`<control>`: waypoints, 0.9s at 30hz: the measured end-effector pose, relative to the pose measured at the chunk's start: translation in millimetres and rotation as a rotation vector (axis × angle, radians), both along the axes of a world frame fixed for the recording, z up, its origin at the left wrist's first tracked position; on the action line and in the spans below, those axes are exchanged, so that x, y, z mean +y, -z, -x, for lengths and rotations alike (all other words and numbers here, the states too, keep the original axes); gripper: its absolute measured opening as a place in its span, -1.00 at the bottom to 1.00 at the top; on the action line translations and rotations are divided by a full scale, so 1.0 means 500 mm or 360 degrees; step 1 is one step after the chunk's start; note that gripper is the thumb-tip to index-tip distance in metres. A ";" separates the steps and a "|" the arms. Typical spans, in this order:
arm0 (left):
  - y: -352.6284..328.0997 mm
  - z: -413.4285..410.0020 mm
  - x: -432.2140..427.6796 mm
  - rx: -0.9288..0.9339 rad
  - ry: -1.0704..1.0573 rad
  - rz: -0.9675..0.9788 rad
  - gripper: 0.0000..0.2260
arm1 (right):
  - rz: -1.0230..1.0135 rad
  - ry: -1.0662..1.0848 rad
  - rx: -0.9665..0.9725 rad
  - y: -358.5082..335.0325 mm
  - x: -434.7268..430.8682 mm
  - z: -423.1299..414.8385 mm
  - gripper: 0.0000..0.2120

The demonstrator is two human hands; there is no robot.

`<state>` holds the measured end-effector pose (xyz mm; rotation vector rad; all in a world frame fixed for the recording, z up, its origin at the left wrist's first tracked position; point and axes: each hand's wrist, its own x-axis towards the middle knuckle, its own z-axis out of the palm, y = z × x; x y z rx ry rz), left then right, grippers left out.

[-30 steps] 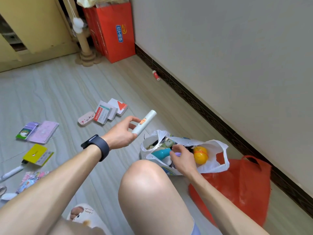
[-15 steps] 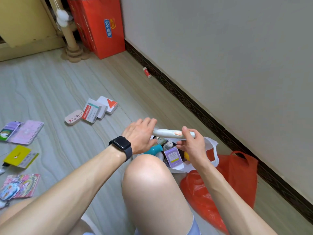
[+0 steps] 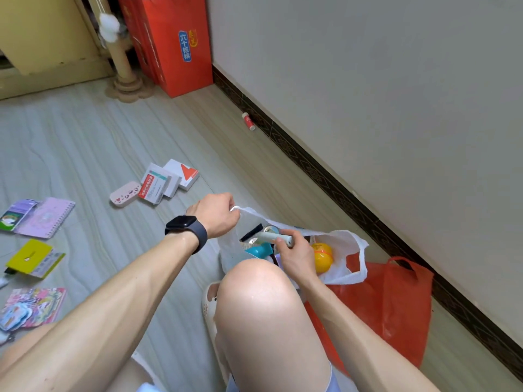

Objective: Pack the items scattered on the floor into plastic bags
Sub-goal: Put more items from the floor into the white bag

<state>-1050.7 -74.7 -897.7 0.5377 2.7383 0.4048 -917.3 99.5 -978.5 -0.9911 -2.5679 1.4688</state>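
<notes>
Head view shows two bags near the wall: one white plastic bag and one red plastic bag, touching each other. The left hand grips a handle of the white one. The right hand holds one white tube at its mouth, beside one yellow ball inside. On the grey wood-pattern floor lie three small boxes, one pink case and one pink notebook. One small bottle lies at the dark skirting board.

One head-worn wide-angle view looks steeply down, close over a raised knee, onto the floor.
</notes>
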 end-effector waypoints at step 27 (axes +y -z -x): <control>-0.040 0.000 -0.086 -0.0087 0.0127 0.0370 -0.53 | -0.0791 -0.1010 0.0477 -0.219 -0.051 0.092 -0.65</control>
